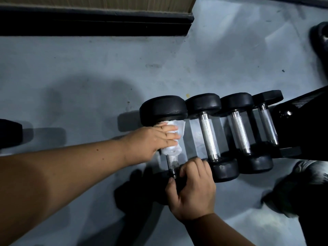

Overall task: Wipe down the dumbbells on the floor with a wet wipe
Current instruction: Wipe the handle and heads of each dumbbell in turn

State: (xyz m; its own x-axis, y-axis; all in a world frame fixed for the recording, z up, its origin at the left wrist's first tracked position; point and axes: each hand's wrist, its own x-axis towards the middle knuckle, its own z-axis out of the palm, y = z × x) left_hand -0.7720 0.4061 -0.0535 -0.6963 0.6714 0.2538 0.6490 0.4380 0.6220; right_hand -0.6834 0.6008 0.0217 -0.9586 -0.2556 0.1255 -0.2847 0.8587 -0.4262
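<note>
One wet wipe (174, 139) wraps the dumbbell (164, 110) handle under the left hand (152, 139) grip.

- The scene is dim, with a cool blue-grey cast over the floor (159, 55).
- Broad soft shadows fall on the floor left of the dumbbells (209, 128) and under the forearms.
- The chrome handles catch bright glints; the white wet wipe (174, 139) looks nearly washed out.
- The lower right corner is smeared and blurred.
- The dark baseboard (95, 22) bows with wide-angle distortion.
</note>
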